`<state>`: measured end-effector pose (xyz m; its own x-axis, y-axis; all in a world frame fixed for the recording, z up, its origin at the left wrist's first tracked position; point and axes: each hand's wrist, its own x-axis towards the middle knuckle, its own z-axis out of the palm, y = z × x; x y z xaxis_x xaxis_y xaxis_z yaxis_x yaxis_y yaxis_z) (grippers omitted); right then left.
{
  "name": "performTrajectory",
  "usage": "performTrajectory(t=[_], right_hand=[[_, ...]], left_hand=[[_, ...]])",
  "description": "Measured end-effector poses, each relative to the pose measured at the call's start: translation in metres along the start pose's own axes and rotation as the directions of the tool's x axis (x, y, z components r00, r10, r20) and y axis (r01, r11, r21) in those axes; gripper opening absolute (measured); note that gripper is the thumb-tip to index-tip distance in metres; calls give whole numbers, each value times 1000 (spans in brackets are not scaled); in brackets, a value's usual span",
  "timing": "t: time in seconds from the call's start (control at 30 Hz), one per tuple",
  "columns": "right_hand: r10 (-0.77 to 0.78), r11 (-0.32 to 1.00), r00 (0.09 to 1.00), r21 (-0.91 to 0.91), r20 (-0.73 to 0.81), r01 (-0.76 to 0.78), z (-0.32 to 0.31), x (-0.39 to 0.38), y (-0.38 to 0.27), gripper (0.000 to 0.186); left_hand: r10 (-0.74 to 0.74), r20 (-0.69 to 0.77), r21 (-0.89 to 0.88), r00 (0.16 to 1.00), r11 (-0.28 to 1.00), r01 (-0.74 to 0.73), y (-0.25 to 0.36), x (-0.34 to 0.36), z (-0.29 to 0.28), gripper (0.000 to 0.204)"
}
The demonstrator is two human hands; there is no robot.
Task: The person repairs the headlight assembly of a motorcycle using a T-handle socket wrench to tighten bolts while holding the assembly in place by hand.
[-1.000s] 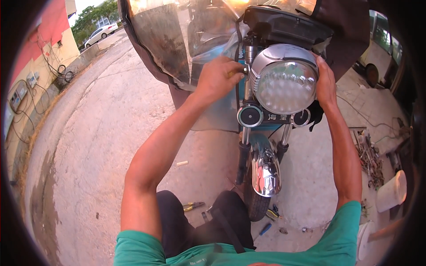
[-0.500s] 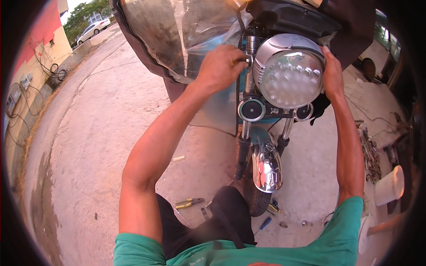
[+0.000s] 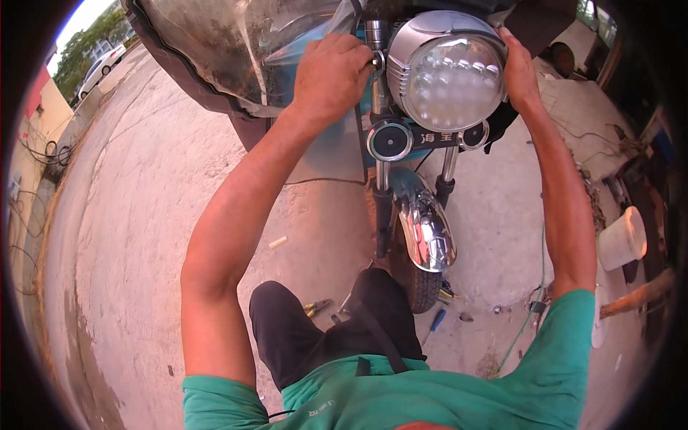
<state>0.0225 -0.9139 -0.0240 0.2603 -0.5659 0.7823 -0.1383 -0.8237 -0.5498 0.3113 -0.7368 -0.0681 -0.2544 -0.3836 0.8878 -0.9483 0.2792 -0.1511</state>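
Note:
A round headlight (image 3: 459,82) in a silver housing (image 3: 446,23) sits at the front of a three-wheeler or motorcycle, above two chrome fork legs. My left hand (image 3: 333,75) is closed at the left side of the housing, fingertips curled by a small shiny metal fastener (image 3: 376,61) next to the upper fork tube (image 3: 380,97). What lies between those fingers is too small to make out. My right hand (image 3: 522,72) grips the headlight's right edge, its fingers stretching up and partly hidden behind the housing.
Below the lamp are a round black-and-chrome unit (image 3: 389,140), a chrome mudguard (image 3: 432,233) and the front tyre (image 3: 419,287). A clear plastic rain cover (image 3: 301,32) hangs at the left. Pliers (image 3: 317,307) and a blue-handled screwdriver (image 3: 438,319) lie on the ground; a white bucket (image 3: 622,240) stands right.
The view has shifted, so the headlight and both hands sit higher in the picture and my knees show more. Both hands keep their places at the headlight's two sides.

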Motion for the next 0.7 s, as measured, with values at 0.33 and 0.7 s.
performTrajectory(t=[0.33,0.7], right_hand=[[167,973,985,155,31,-170,4,6,-6,62],[225,956,973,181,45,-230,7,6,1,59]], left_hand=[[-183,203,-72,962,977,202,-14,10,-3,23],[69,-16,-153,997,986,-71,-18,7,5,11]])
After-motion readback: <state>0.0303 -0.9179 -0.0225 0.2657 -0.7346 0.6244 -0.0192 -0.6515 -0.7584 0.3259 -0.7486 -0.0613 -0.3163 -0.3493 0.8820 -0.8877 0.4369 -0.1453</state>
